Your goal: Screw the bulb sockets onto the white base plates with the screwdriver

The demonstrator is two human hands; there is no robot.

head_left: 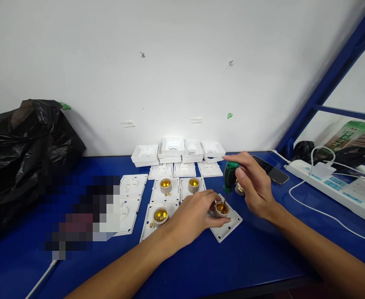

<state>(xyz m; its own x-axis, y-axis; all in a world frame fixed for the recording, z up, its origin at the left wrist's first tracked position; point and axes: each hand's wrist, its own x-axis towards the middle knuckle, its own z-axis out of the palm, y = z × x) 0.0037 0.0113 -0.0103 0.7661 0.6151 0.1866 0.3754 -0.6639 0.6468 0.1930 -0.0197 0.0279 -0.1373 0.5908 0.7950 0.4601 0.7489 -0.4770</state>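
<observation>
My right hand grips a green and black screwdriver, held upright with its shaft down inside a lamp socket. This round socket has a brass-coloured inside and sits on a square white plate turned at an angle. The fingers of my left hand are closed around the socket's side. To the left, more sockets stand on white plates: one near my forearm, and two farther back. Another socket lies partly hidden behind my right hand.
White square housings are stacked against the wall. Bare white plates lie at left beside a blurred patch. A black plastic bag fills the far left. On the right are a phone, a power strip with cables, and a blue frame.
</observation>
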